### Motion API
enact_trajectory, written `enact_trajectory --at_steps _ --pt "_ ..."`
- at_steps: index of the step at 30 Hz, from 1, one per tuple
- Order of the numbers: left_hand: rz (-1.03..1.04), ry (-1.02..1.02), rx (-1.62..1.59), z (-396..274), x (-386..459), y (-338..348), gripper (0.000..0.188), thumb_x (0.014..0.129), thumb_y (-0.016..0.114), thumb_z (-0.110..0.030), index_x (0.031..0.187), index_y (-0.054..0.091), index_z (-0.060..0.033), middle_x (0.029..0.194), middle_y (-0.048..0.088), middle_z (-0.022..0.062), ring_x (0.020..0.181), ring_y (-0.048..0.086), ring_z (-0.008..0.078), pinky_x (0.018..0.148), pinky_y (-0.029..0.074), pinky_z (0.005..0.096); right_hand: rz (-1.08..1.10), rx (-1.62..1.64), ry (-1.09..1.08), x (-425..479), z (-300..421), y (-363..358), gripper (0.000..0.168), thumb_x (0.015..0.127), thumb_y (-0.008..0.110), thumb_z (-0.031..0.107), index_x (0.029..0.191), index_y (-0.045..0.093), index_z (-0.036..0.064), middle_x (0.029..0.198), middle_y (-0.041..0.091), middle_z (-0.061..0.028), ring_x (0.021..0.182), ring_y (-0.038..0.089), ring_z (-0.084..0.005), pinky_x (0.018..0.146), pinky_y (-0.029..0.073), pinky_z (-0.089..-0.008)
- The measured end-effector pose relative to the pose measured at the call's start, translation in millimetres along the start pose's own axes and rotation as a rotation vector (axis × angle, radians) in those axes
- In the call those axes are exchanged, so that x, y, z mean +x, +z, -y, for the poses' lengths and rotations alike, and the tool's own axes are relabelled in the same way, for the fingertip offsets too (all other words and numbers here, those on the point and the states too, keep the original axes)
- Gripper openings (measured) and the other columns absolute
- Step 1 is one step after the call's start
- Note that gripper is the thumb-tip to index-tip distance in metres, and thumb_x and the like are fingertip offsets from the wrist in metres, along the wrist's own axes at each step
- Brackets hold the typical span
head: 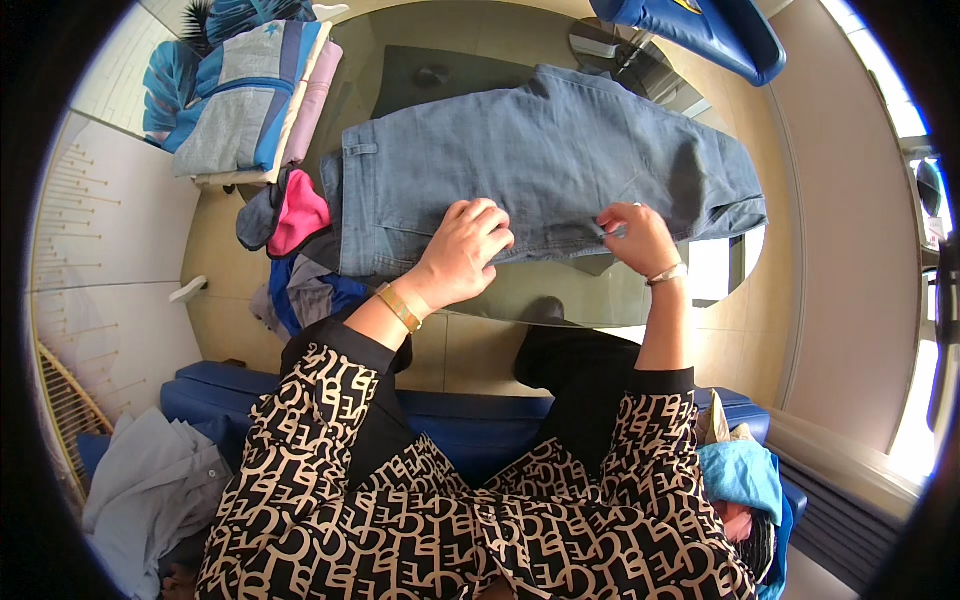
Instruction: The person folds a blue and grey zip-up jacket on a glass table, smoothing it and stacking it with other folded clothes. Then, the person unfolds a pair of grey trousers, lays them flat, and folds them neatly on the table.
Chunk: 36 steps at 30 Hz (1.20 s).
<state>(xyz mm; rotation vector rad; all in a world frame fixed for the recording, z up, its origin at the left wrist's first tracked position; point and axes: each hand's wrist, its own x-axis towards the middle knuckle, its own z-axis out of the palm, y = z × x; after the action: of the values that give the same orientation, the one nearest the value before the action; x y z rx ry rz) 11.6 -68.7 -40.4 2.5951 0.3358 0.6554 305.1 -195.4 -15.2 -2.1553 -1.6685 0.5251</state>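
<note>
A pair of blue-grey denim trousers (480, 142) lies folded lengthwise on the oval glass table (517, 292), with the waistband to the left and the legs to the right. My left hand (465, 247) rests on the near edge of the trousers, right of the waistband, its fingers curled; whether it grips cloth is hidden. Further right, my right hand (637, 236) pinches the near edge of the denim between thumb and fingers. Both wrists wear a band or bracelet.
Folded clothes (247, 112) are stacked at the upper left. Pink and dark cloth (300, 214) lies beside the waistband. A blue chair (712, 37) stands beyond the table. Grey cloth (157, 480) and a turquoise garment (739, 472) lie on the blue seat at either side of me.
</note>
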Motion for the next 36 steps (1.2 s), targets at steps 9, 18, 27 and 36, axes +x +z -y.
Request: enact_trajectory --at_steps 9,18,27,36 --pt "-0.321 -0.111 0.15 11 11 -21 0.025 0.063 0.068 0.005 0.081 0.056 -0.0079 0.089 0.057 0.0079 0.091 0.058 0.0305 0.078 0.051 0.0406 0.045 0.036 -0.17 -2 40 2 0.042 0.072 0.083 0.021 0.111 0.073 0.007 0.106 0.07 -0.0133 0.106 0.065 -0.0306 0.096 0.052 -0.039" --pt "-0.173 -0.123 0.081 15 6 -11 0.03 0.062 0.07 0.004 0.085 0.056 -0.0086 0.093 0.056 0.0073 0.096 0.056 0.0305 0.085 0.05 0.0414 -0.037 -0.194 -0.1 12 29 32 0.028 0.074 0.064 0.004 0.099 0.075 0.01 0.103 0.071 -0.0151 0.102 0.066 -0.0373 0.088 0.054 -0.0457" --pt "-0.093 -0.121 0.034 5 -1 -7 0.045 0.061 0.075 0.007 0.103 0.067 -0.0054 0.107 0.055 0.0076 0.104 0.056 0.0294 0.092 0.049 0.0397 -0.04 -0.192 0.152 11 7 16 0.022 0.073 0.064 0.006 0.087 0.08 0.013 0.089 0.075 -0.0164 0.091 0.071 -0.0376 0.08 0.057 -0.0464" --pt "0.014 -0.101 0.035 2 -5 1 0.042 0.063 0.073 0.006 0.104 0.067 -0.0052 0.101 0.053 0.0078 0.099 0.056 0.0289 0.087 0.049 0.0402 -0.004 -0.189 0.196 12 -5 15 0.02 0.071 0.064 0.005 0.08 0.08 0.014 0.085 0.075 -0.0155 0.089 0.072 -0.0369 0.079 0.058 -0.045"
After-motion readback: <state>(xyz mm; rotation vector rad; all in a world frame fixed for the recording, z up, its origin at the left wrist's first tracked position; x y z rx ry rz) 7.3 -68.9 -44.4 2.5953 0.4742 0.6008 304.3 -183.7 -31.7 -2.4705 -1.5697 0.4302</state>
